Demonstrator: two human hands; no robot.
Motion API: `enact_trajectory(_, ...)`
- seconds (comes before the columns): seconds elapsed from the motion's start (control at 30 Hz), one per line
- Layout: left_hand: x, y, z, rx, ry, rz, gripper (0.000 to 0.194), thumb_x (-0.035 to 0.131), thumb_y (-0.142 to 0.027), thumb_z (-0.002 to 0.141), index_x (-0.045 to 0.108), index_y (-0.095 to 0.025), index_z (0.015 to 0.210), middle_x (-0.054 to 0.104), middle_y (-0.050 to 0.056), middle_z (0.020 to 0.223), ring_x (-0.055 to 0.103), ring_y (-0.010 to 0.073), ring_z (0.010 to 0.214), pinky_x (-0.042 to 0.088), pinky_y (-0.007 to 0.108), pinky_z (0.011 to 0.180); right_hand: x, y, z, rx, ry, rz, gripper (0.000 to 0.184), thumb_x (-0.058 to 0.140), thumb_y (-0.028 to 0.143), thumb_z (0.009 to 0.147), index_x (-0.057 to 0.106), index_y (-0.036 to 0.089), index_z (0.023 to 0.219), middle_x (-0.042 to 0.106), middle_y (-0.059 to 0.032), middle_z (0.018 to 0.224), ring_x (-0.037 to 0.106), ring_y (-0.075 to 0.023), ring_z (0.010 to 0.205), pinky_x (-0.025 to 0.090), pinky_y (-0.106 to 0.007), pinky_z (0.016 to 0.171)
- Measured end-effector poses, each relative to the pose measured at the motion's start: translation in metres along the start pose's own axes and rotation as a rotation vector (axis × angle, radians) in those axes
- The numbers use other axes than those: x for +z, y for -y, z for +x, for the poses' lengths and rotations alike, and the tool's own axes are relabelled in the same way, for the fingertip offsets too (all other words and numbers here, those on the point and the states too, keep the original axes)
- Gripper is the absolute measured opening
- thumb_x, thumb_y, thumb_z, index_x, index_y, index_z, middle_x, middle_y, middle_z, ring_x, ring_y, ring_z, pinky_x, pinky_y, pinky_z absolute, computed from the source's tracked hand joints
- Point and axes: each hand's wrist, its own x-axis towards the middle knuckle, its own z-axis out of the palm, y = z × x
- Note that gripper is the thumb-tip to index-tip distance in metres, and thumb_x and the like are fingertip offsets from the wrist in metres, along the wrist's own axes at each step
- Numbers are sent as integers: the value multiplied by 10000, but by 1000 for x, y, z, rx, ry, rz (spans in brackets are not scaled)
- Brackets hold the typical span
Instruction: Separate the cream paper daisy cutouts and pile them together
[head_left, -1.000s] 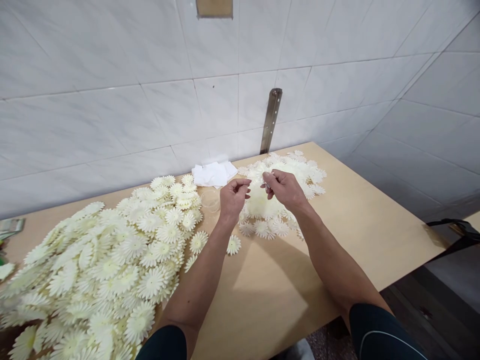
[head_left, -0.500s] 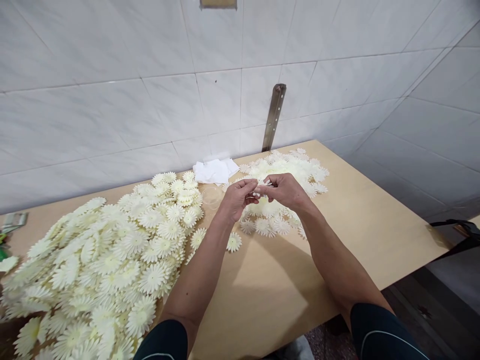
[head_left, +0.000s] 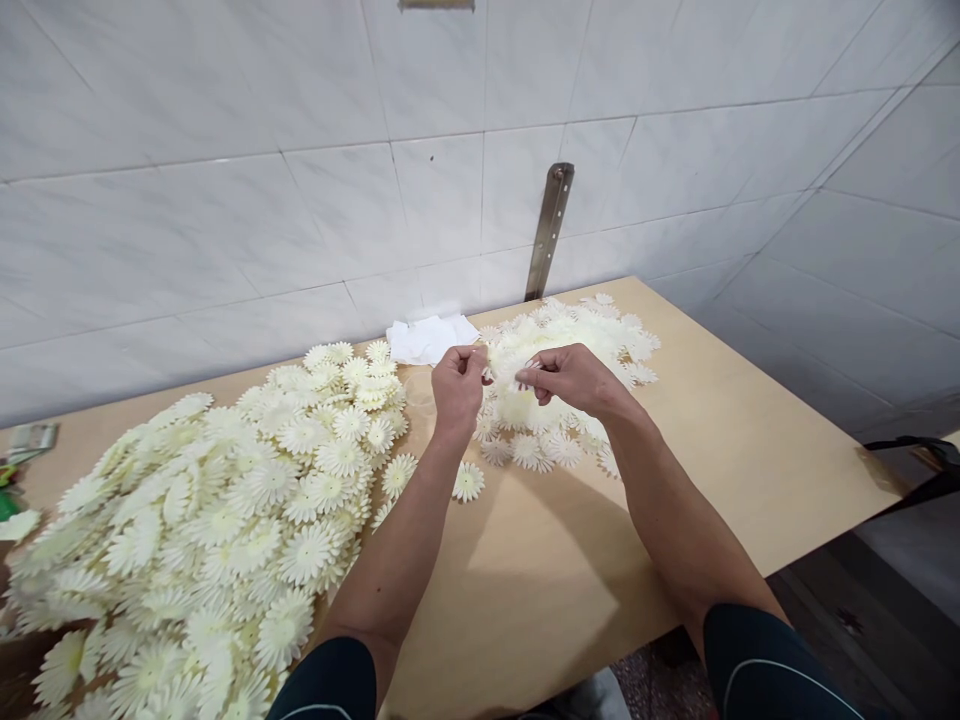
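My left hand and my right hand are raised side by side above a tan table, both with fingers pinched. Between them they hold a small cream paper flower, each hand gripping one edge. Under the hands lies a smaller pile of the same cream flowers. A much larger heap of cream flowers spreads over the table's left half. One loose flower lies beside my left forearm.
White folded cloth or paper sits against the tiled wall. A metal strip is fixed upright on the wall behind the table. A clear round lid or cup lies near the big heap. A dark strap lies beyond the table's right edge.
The hands came together half a second ago and have now drawn slightly apart again, still pinching the flower between them. The view shifted slightly.
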Motion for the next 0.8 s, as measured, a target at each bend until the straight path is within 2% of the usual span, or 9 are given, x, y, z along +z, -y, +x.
enact_trajectory(0.07, -3, -2, 3, 15, -59, 10, 369, 901, -485, 838, 680, -190, 814, 657, -14, 714, 586, 99, 612, 530, 223, 568, -3, -6, 4, -9, -41, 19, 570, 897, 680, 795, 656, 206, 589, 639, -15, 609, 634, -146, 568, 532, -304, 580)
enact_trajectory(0.17, -5, -5, 5, -9, -67, 9, 329, 884, -449, 851, 675, -196, 834, 635, -28, 683, 569, 89, 545, 467, 205, 495, -9, -14, 10, -22, -127, 56, 582, 913, 696, 779, 634, 215, 607, 568, 8, 603, 586, -137, 558, 516, -300, 547)
enact_trajectory(0.3, -1, -6, 2, -57, -12, 14, 259, 879, -355, 796, 693, -194, 876, 619, -48, 645, 567, 89, 523, 453, 202, 488, -15, -19, 14, 13, -258, 105, 508, 880, 638, 862, 676, 208, 683, 576, 9, 572, 528, -117, 523, 481, -282, 527)
enact_trajectory(0.47, 3, -1, -3, -96, 60, 46, 269, 876, -305, 725, 716, -189, 907, 620, -58, 635, 570, 95, 547, 485, 215, 520, -17, -19, 13, 79, -349, 35, 596, 780, 599, 975, 544, 210, 590, 521, 12, 544, 523, -108, 484, 374, -256, 463)
enact_trajectory(0.53, 3, 0, -4, -102, 89, 55, 280, 881, -311, 710, 719, -188, 902, 634, -53, 647, 572, 96, 557, 503, 225, 538, -17, -23, 15, 94, -389, 23, 470, 785, 545, 972, 640, 200, 688, 534, 19, 581, 504, -109, 467, 332, -260, 438)
enact_trajectory(0.6, 4, 1, -5, -109, 117, 59, 297, 890, -323, 694, 720, -191, 899, 638, -51, 646, 586, 103, 568, 521, 236, 555, -15, -29, 20, 96, -437, 51, 282, 803, 457, 948, 772, 177, 953, 660, -7, 721, 503, -111, 480, 362, -273, 443)
enact_trajectory(0.67, 5, 1, -6, -120, 142, 57, 315, 894, -334, 679, 717, -194, 898, 629, -54, 628, 605, 115, 575, 535, 248, 567, -14, -35, 26, 86, -480, 50, 381, 806, 375, 918, 774, 155, 1228, 794, -93, 1011, 560, -127, 548, 455, -304, 501)
enact_trajectory(0.73, 5, 0, -7, -134, 161, 53, 322, 888, -340, 671, 715, -197, 902, 628, -54, 616, 621, 125, 577, 544, 258, 574, -14, -38, 28, 61, -541, -32, 450, 789, 340, 909, 756, 139, 1310, 801, -172, 1244, 630, -161, 662, 541, -353, 625)
enact_trajectory(0.8, 6, -1, -8, -142, 168, 50, 314, 874, -338, 676, 713, -199, 907, 639, -50, 612, 635, 133, 580, 549, 264, 580, -14, -37, 27, 12, -586, -118, 373, 748, 370, 936, 790, 141, 1227, 807, -177, 1235, 649, -190, 742, 556, -386, 726)
